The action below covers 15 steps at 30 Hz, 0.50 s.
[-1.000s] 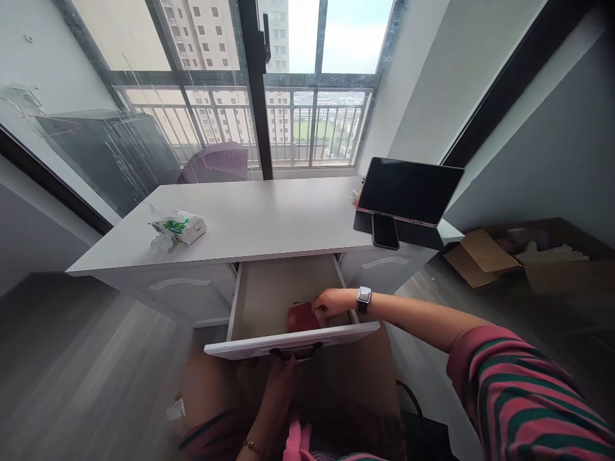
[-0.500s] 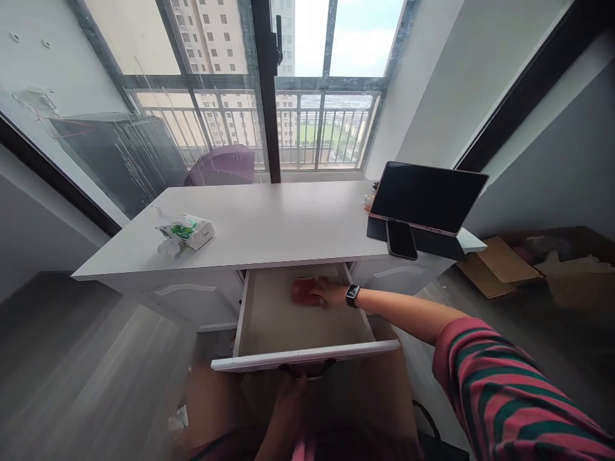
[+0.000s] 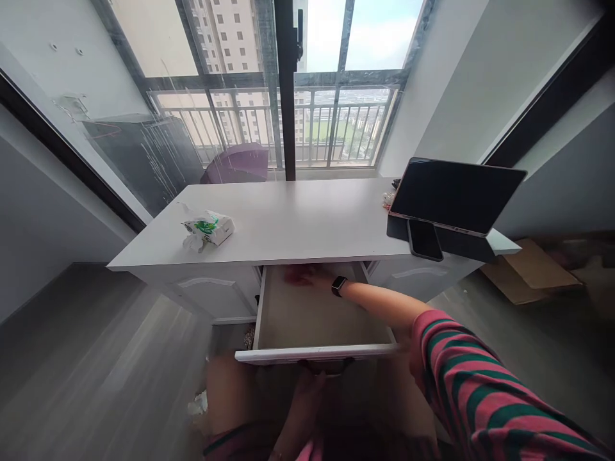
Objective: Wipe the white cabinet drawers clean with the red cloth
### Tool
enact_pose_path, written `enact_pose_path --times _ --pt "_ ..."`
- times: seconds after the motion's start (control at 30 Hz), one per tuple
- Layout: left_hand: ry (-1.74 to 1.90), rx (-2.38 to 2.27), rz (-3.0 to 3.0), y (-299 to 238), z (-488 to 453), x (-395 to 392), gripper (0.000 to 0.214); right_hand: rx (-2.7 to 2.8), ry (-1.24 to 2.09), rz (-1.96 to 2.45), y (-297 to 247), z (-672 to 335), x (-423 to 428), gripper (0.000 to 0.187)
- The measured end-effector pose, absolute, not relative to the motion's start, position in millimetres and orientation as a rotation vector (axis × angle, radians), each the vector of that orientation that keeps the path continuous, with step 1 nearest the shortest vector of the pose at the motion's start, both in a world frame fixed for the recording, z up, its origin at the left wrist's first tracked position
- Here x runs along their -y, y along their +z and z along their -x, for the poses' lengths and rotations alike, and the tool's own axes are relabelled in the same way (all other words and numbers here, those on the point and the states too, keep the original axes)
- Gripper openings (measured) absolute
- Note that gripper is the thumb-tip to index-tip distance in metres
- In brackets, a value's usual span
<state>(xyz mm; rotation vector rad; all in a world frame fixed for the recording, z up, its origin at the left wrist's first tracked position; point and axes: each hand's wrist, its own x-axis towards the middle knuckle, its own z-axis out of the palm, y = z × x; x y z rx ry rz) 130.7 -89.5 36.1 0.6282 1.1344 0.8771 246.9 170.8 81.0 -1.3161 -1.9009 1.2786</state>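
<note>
A white desk (image 3: 288, 224) stands under the window with its middle drawer (image 3: 317, 352) pulled out. My right hand (image 3: 314, 276) reaches deep into the back of the drawer, on a small red object (image 3: 295, 275) that is blurred and half under the desktop. A smartwatch sits on that wrist. My left hand (image 3: 310, 384) is below the drawer front, at its dark handle (image 3: 327, 365); its fingers are hidden.
A tissue pack (image 3: 207, 228) lies on the desk's left. A dark tablet (image 3: 456, 195) on a stand and a phone (image 3: 425, 239) sit on the right. A cardboard box (image 3: 533, 275) is on the floor to the right. A purple chair (image 3: 237, 163) stands behind the glass.
My right hand has pushed the red object from the drawer's front to its back. The view has shifted, so the desk sits further right.
</note>
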Motion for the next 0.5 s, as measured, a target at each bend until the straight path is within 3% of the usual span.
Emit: enact_pose_path --times 0.13,0.3,0.4,0.5 --pt "0.864 -1.106 -0.618 34.6 -129.7 90.2 0.027 2.302 1.126 1.392 67.1 -241.3 -141.5 0.035" --pt "0.862 -1.063 -0.593 28.8 -128.3 89.2 0.028 3.019 0.882 0.881 43.9 -236.6 -93.2 0.042" --pt "0.877 -1.041 -0.568 24.2 -130.0 87.1 0.028 3.032 0.961 0.737 39.7 -228.7 -85.8 0.043" --pt "0.902 -1.023 -0.539 19.2 -132.2 84.6 0.03 2.772 1.194 0.841 47.3 -217.0 -104.4 0.032"
